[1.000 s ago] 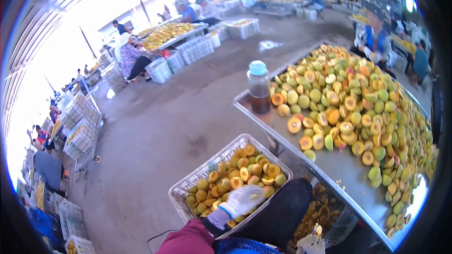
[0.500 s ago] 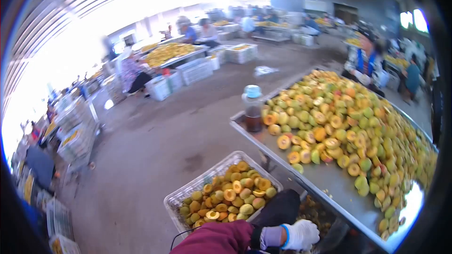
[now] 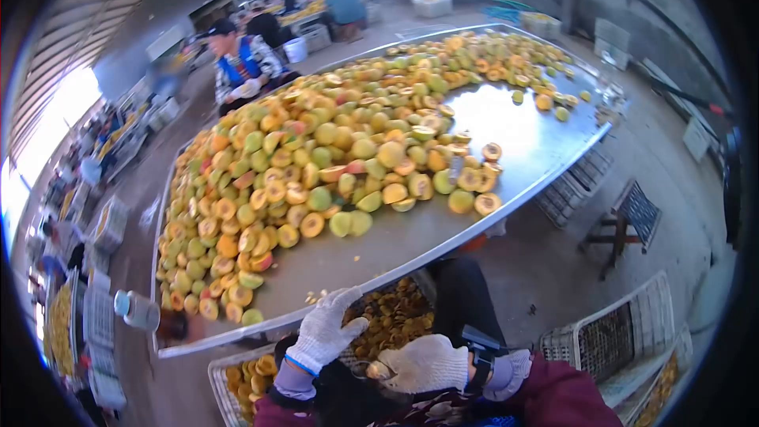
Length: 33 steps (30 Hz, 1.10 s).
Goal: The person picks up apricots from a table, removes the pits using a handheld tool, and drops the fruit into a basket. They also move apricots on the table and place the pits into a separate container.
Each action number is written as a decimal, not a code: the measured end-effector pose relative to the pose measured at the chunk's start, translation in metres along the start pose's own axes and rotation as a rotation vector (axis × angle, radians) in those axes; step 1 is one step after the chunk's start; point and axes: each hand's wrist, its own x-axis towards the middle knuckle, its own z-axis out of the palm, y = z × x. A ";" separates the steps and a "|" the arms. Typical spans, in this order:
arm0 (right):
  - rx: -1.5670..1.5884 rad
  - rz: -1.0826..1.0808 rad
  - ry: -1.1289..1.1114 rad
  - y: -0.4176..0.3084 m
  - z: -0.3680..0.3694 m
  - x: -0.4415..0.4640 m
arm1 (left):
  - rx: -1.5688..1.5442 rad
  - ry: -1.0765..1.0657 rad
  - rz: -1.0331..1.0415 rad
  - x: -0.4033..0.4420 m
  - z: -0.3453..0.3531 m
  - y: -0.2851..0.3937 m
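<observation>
My left hand (image 3: 328, 332), in a white knit glove with a blue edge at the wrist, is beside the near rim of the metal table (image 3: 411, 262). Its thumb and fingers are apart, with nothing between them. Low in front of me, my right hand (image 3: 423, 364), also gloved, is closed around a small tan-ended thing that I cannot make out. Just beyond the hands, under the table edge, is a container of brown pits or scraps (image 3: 395, 312). Halved yellow-green peaches (image 3: 316, 158) are heaped on the table.
A crate of peach halves (image 3: 225, 372) sits at lower left. The bottle (image 3: 138, 310) stands at the table's left corner. To the right are a folding stool (image 3: 628, 217) and a white plastic crate (image 3: 624, 332). A person in a blue vest (image 3: 249, 63) sits across the table.
My view has swung to the right, bringing the whole table into sight. My right hand has come into view, and my left hand now shows with its fingers spread.
</observation>
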 end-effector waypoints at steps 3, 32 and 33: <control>0.047 0.055 -0.068 0.015 -0.024 0.011 | 0.040 -0.113 0.118 0.047 0.004 0.010; 0.212 -0.161 0.123 0.089 0.063 0.046 | -0.422 -0.082 0.604 0.317 0.197 0.154; 0.217 -0.157 0.125 0.089 0.063 0.045 | -0.423 -0.228 0.613 0.320 0.202 0.162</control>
